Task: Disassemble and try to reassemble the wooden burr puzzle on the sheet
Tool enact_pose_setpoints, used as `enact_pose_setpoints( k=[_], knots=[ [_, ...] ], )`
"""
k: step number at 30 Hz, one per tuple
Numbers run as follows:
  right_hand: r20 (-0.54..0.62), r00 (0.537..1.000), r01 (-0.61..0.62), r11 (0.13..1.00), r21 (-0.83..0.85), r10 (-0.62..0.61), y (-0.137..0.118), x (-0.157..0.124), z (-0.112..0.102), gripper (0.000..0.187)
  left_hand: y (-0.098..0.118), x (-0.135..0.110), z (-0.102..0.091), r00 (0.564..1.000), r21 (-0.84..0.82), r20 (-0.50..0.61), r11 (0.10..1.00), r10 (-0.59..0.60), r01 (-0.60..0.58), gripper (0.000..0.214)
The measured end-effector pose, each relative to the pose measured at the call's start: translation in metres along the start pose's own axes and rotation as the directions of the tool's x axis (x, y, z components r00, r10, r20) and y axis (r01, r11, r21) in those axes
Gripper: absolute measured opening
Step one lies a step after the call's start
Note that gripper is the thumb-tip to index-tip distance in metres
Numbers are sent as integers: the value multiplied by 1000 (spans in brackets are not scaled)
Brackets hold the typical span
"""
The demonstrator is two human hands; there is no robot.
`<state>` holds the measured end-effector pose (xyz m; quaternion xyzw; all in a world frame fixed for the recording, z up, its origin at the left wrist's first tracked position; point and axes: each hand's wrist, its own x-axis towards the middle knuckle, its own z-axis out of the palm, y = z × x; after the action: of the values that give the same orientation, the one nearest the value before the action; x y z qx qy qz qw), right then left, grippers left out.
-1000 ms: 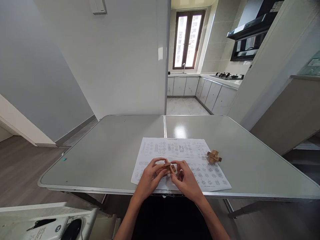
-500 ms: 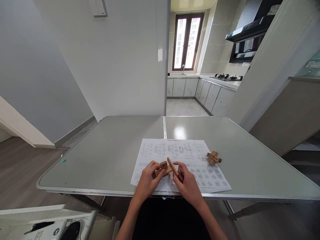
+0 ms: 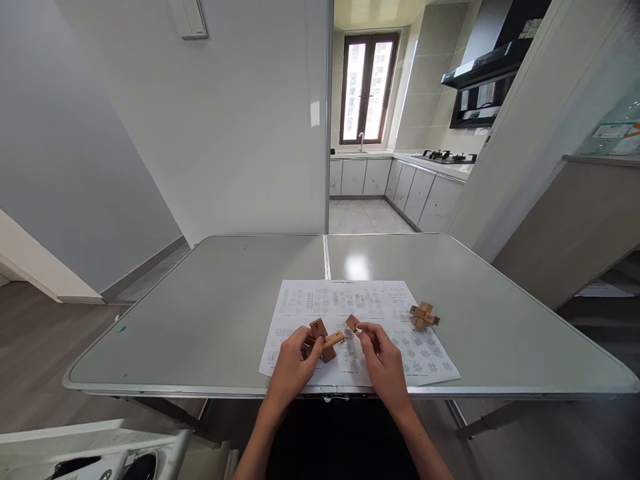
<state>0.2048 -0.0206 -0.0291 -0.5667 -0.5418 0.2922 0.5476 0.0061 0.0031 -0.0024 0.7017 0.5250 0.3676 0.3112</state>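
Several small wooden puzzle pieces with dark marks are crossed together in my left hand, fingers closed round their left end. A single wooden puzzle piece is pinched at its end by my right hand, a little to the right of the crossed ones and apart from them. Both hands are over a white printed sheet covered in small line diagrams. An interlocked wooden cross puzzle rests at the sheet's right edge. My fingers hide part of the held pieces.
The sheet lies near the front edge of a grey-green folding table with a metal rim and centre seam. A small teal object is at the table's left. An open white container stands below on the left.
My left hand has turned its pieces, which now show a crossed shape. My right hand has moved slightly right, and its piece has swung from a long slanted stick to a short end.
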Motion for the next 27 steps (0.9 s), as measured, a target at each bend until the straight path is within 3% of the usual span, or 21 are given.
enact_pose_setpoints(
  k=[19,27],
  knots=[
    [27,999,48,984,-169,-44,9,3,10,48,-2,0,0,999,-70,19,997,-27,28,29],
    [47,987,163,965,-207,-157,18,3,14,40,-5,1,-1,993,50,-113,998,33,-28,36]
  ],
)
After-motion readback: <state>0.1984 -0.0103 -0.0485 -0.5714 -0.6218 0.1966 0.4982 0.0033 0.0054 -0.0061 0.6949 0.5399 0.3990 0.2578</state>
